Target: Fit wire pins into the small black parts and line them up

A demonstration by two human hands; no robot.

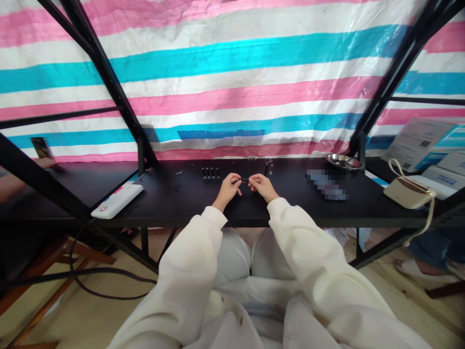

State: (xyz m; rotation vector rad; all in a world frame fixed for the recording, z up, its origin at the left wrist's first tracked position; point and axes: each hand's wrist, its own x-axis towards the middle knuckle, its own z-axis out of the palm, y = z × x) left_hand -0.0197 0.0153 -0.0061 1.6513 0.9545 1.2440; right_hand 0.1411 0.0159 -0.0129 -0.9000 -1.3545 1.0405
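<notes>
Over the black table, my left hand [230, 187] and my right hand [260, 185] face each other with fingers pinched. Between them is a small dark stick-like piece [244, 180], one end in each hand; its exact kind is too small to make out. Left of my left hand, several small dark cylinders with pale ends [210, 173] stand in a row. Beyond my right hand lie another dark piece [266, 170] and a small pale-ended piece [271, 169]. Small metallic bits [251, 158] sit along the table's back edge.
A white power-bank-like case [118, 200] lies at the left. On the right are a blurred-out blue item [327, 185], a shiny metal dish [344, 162], a beige purse [410, 192] and boxes [421, 140]. Black frame posts [109, 72] flank the table [174, 206]. Another person's hand [45, 163] shows far left.
</notes>
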